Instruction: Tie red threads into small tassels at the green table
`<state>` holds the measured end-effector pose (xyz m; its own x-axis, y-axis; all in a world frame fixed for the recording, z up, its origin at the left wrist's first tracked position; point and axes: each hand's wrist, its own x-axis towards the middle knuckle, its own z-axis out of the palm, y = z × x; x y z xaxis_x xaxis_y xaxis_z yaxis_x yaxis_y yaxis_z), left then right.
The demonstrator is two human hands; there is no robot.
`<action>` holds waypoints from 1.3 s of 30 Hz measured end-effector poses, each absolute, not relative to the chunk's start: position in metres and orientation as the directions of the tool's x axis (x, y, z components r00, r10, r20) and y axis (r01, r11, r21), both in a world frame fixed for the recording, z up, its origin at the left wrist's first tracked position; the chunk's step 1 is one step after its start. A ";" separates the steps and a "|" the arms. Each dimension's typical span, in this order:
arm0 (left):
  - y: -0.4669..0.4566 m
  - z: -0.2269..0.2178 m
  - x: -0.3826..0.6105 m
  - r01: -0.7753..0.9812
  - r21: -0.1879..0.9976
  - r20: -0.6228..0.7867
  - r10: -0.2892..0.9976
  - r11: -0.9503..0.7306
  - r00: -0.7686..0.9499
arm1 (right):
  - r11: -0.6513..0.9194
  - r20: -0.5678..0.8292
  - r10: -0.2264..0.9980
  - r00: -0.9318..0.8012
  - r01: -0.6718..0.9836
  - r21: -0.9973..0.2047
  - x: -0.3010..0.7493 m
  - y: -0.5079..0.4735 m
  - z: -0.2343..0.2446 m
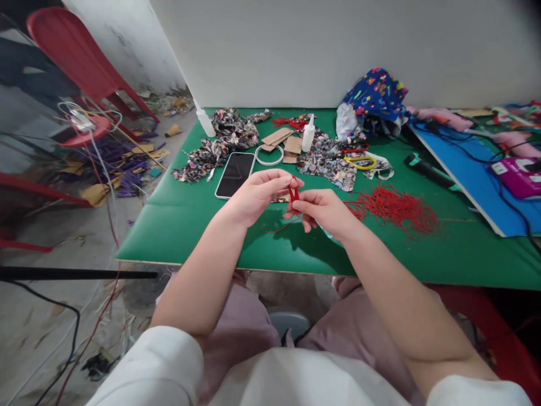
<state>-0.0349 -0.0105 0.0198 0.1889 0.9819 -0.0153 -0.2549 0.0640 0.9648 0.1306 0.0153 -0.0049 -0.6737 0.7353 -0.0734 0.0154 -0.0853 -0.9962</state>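
Between my two hands, above the green tabletop (186,220), is a small bundle of red cord (293,192). My left hand (266,189) pinches its upper part with thumb and fingers. My right hand (319,208) grips the lower part, its fingertips almost meeting the left ones. A thin red strand hangs in a loop to the left below them. Just beyond my left hand lies a phone (235,175) with a dark screen. A tangled heap of red cords (397,208) lies to the right of my right hand.
Patterned fabric strips (234,132), a white ring (269,155), cardboard pieces (276,137), a white squeeze bottle (309,135) and yellow-handled scissors (361,162) lie behind my hands. At right are a blue board (469,175) and a magenta box (518,177). A red chair (71,51) stands left.
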 end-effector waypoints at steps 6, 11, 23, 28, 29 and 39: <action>-0.011 0.022 -0.042 -0.058 0.998 0.043 0.987 -0.035 0.155 | 0.046 -0.049 0.759 -0.649 0.129 -0.991 0.132 0.015 -0.003; -0.014 0.026 -0.041 0.068 0.992 0.092 0.980 -0.106 0.176 | 0.252 0.018 0.747 -0.665 0.258 -0.933 0.142 0.025 -0.001; -0.014 0.022 -0.030 0.459 0.870 0.061 0.964 -0.179 0.259 | 0.082 0.060 0.735 -0.676 0.001 -0.997 0.138 0.021 -0.002; -0.014 0.018 -0.031 0.397 0.909 0.019 0.965 -0.125 0.261 | 0.166 0.071 0.759 -0.647 0.087 -0.982 0.140 0.020 0.000; -0.014 0.018 -0.031 0.371 0.922 0.011 0.967 -0.109 0.256 | 0.206 0.082 0.769 -0.633 0.124 -0.971 0.141 0.020 0.001; -0.014 0.018 -0.032 0.395 0.916 -0.015 0.977 -0.072 0.214 | 0.659 0.338 0.716 -0.612 0.429 -0.618 0.143 0.018 0.006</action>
<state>-0.0321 -0.0136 0.0175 0.2141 0.9767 -0.0154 0.3952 -0.0722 0.9157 0.1434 0.0179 0.0060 -0.6116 0.7155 0.3377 0.4292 0.6586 -0.6182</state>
